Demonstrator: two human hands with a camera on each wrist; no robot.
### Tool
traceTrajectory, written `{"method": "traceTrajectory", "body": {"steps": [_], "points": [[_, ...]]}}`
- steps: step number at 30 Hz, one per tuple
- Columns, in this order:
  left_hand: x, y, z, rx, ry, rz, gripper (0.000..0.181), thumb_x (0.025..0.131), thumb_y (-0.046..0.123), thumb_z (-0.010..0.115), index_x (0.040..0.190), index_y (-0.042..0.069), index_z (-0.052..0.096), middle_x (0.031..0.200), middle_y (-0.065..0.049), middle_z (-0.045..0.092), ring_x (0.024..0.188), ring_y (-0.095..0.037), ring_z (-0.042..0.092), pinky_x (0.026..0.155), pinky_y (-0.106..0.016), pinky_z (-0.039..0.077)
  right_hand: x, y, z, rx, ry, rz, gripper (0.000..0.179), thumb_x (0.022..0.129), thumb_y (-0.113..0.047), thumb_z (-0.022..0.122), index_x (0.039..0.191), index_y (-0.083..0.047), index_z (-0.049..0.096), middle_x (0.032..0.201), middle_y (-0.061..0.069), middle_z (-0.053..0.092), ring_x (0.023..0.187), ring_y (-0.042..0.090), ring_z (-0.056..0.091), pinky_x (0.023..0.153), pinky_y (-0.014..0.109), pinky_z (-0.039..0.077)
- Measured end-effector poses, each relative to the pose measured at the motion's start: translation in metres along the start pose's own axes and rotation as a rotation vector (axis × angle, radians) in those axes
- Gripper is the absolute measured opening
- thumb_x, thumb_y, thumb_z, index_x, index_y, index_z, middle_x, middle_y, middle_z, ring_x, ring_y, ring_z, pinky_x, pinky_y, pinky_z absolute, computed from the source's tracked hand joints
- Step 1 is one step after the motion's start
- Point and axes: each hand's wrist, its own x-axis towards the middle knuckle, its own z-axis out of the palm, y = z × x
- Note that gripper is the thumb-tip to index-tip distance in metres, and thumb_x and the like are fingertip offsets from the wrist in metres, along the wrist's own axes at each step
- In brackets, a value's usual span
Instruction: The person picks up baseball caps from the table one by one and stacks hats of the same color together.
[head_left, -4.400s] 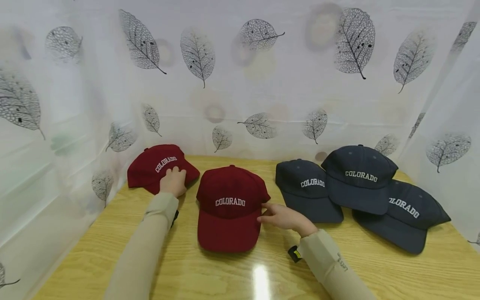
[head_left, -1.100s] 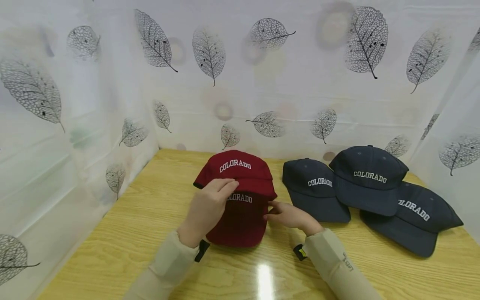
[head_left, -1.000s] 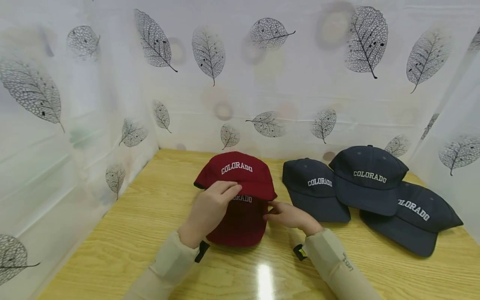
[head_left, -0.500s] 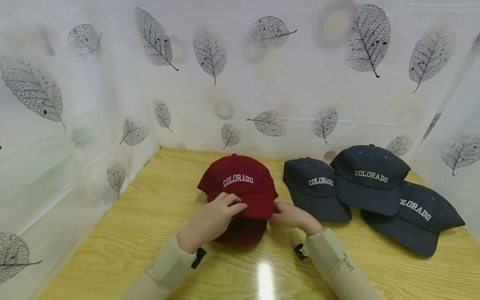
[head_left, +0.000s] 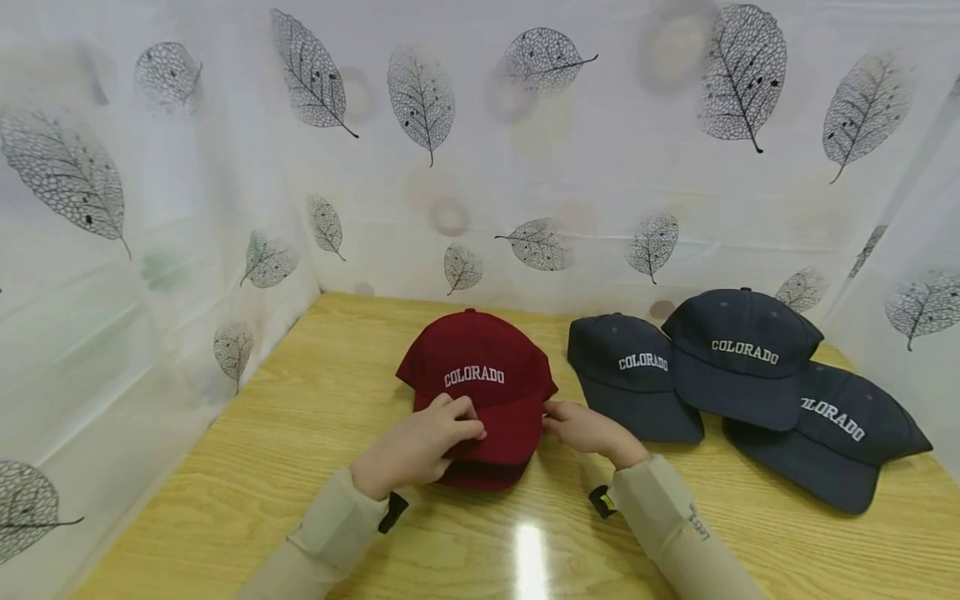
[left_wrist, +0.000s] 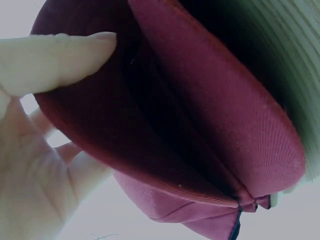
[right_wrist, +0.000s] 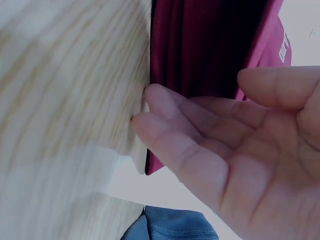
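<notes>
Two dark red baseball caps lettered COLORADO lie one over the other at mid-table in the head view. The upper cap (head_left: pixel 480 342) covers most of the lower cap (head_left: pixel 483 477), whose brim edge shows beneath. My left hand (head_left: pixel 420 442) pinches the left side of the upper brim; in the left wrist view its thumb (left_wrist: pixel 60 60) lies on the brim's underside, and a dark gap separates it from the lower brim (left_wrist: pixel 230 105). My right hand (head_left: pixel 588 429) is at the caps' right side, its fingers (right_wrist: pixel 175 150) loosely extended beside the lower edge, thumb by the upper brim.
To the right lie three navy COLORADO caps: one at the left (head_left: pixel 618 400), one on top in the middle (head_left: pixel 738 387), one partly under it at the right (head_left: pixel 832 442). The wooden table (head_left: pixel 262 450) meets a leaf-printed white curtain (head_left: pixel 480 167) behind.
The left hand has brought the upper red cap from the back left onto the other red cap, then drawn its brim down and forward. The right hand has stayed at the right side.
</notes>
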Motion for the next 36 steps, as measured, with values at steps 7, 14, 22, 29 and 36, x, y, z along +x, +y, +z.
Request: {"method": "traceTrajectory", "body": {"steps": [7, 14, 22, 29, 36], "points": [[-0.002, -0.002, 0.002, 0.006, -0.059, -0.004, 0.039, 0.066, -0.006, 0.068, 0.095, 0.018, 0.061, 0.091, 0.003, 0.045, 0.077, -0.014, 0.036, 0.063, -0.02, 0.04, 0.001, 0.0, 0.0, -0.023, 0.0, -0.001, 0.022, 0.093, -0.009, 0.039, 0.106, 0.0, 0.054, 0.087, 0.007, 0.054, 0.074, 0.018, 0.049, 0.065, 0.03, 0.04], [-0.001, 0.0, 0.001, 0.016, -0.139, -0.022, 0.047, 0.063, -0.001, 0.073, 0.103, 0.018, 0.057, 0.103, 0.002, 0.044, 0.087, -0.015, 0.039, 0.067, -0.02, 0.041, 0.001, -0.001, 0.001, 0.06, 0.05, 0.081, 0.021, 0.092, -0.017, 0.046, 0.088, 0.002, 0.054, 0.072, 0.007, 0.051, 0.059, 0.016, 0.046, 0.054, 0.028, 0.04], [-0.001, 0.002, -0.006, 0.014, -0.016, 0.01, 0.042, 0.07, 0.0, 0.064, 0.11, 0.014, 0.056, 0.111, -0.002, 0.048, 0.099, -0.018, 0.043, 0.08, -0.027, 0.042, 0.001, -0.004, 0.002, 0.169, 0.075, 0.132, 0.025, 0.095, -0.017, 0.038, 0.098, 0.005, 0.049, 0.085, 0.009, 0.056, 0.076, 0.024, 0.054, 0.06, 0.032, 0.044], [0.003, 0.004, -0.022, 0.082, 0.185, 0.041, 0.031, 0.08, 0.005, 0.063, 0.111, 0.005, 0.06, 0.11, -0.008, 0.056, 0.1, -0.02, 0.051, 0.082, -0.027, 0.043, 0.002, -0.002, 0.003, 0.264, 0.042, 0.117, 0.024, 0.095, -0.008, 0.028, 0.101, 0.007, 0.046, 0.089, 0.016, 0.056, 0.084, 0.031, 0.056, 0.059, 0.033, 0.042], [0.006, 0.001, -0.03, 0.078, 0.326, -0.017, 0.033, 0.077, -0.007, 0.061, 0.108, 0.003, 0.061, 0.106, -0.008, 0.059, 0.098, -0.02, 0.054, 0.083, -0.027, 0.043, 0.002, -0.002, 0.005, 0.254, 0.049, 0.118, 0.022, 0.094, -0.004, 0.028, 0.101, 0.008, 0.046, 0.089, 0.018, 0.053, 0.082, 0.029, 0.055, 0.059, 0.033, 0.041]]}}
